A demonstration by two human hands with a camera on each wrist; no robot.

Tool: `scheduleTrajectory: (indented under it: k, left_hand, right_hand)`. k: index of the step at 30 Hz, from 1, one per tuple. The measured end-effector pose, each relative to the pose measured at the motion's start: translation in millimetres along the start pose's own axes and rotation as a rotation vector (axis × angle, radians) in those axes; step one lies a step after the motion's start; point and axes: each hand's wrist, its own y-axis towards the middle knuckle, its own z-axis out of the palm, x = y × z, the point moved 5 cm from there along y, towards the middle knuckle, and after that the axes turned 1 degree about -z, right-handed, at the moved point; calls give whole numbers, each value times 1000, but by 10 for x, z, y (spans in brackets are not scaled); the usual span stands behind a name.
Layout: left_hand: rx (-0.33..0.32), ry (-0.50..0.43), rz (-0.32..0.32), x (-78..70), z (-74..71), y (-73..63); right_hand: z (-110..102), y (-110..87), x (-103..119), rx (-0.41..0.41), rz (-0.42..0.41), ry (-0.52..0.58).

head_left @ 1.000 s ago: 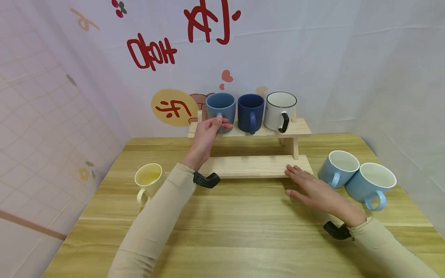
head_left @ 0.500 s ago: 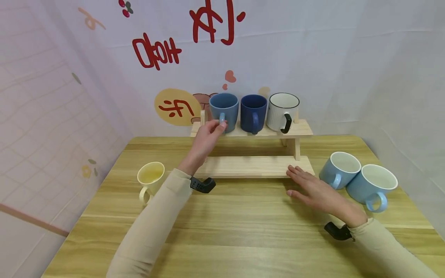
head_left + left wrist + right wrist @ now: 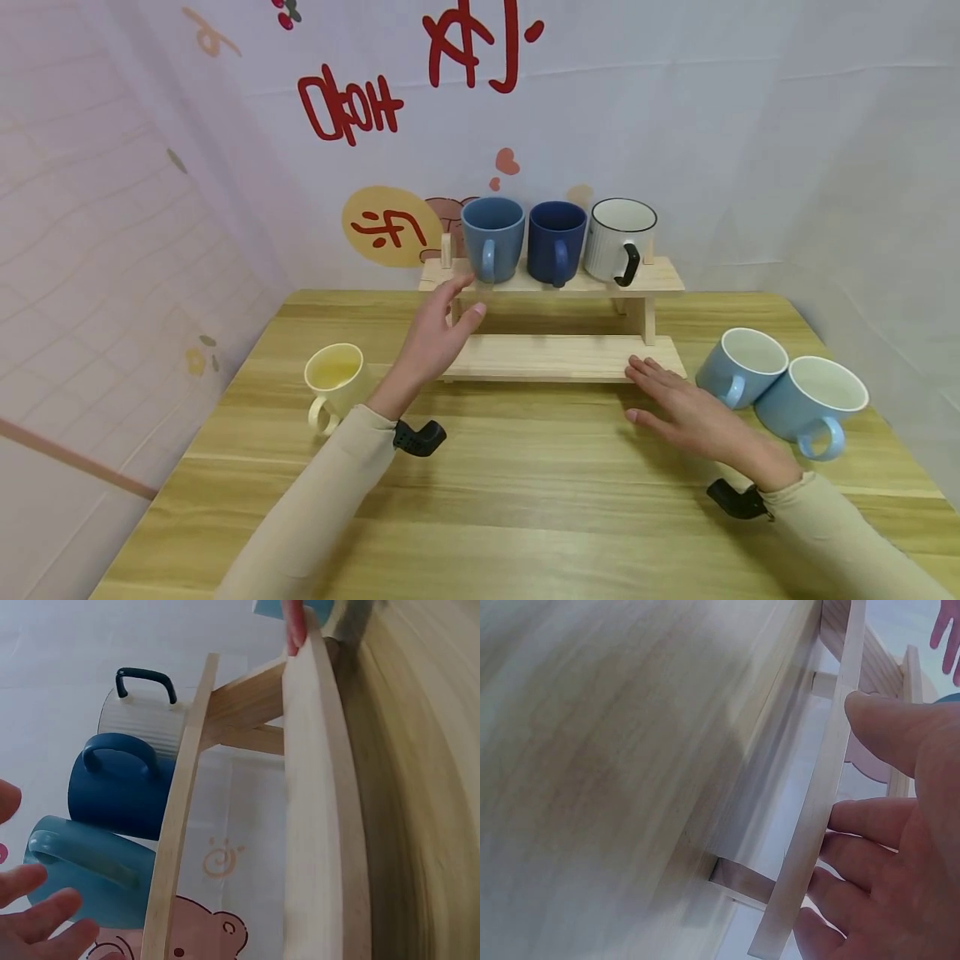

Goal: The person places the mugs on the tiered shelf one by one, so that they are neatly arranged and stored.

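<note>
On the upper board of a two-tier wooden rack [image 3: 555, 358] stand a medium-blue mug [image 3: 504, 242], a navy mug [image 3: 544, 250] and a white ribbed mug [image 3: 609, 246] with a black rim and handle. All three handles face forward. My left hand [image 3: 435, 333] hovers before the rack's left end, fingers spread and holding nothing, just below the medium-blue mug's handle [image 3: 82, 859]. At the lower board's right end, my right hand [image 3: 678, 408] lies with straight fingers; its fingertips touch the board's front edge [image 3: 810, 825] in the right wrist view.
Two light-blue mugs [image 3: 738, 367] stand close together on the wooden table [image 3: 525, 483], right of the rack. To the left is a yellow mug [image 3: 337, 379], partly behind my left forearm. A printed white cloth [image 3: 675, 125] hangs behind the rack.
My left hand has let go of the medium-blue mug's handle and drawn back down toward me. The mug stays on the upper board. My right hand keeps its place at the rack.
</note>
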Motion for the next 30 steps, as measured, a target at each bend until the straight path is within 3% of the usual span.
scheduleTrajectory:
  k: [11,19,24,30]
  left_hand:
    - [-15,219,192,-68,-161,-411]
    - [-3,374,278,-27,-323,-708]
    - [-39,459,342,36,-443,-878]
    - [-70,511,337,150,-665,-1118]
  right_hand:
    - [2,2,2,-4,-8,-11]
    - [-6,6,14,-11,-20,-12]
    - [-12,9,32,-10,-21,-13]
    - [-8,-8,43,-17,-15,-4]
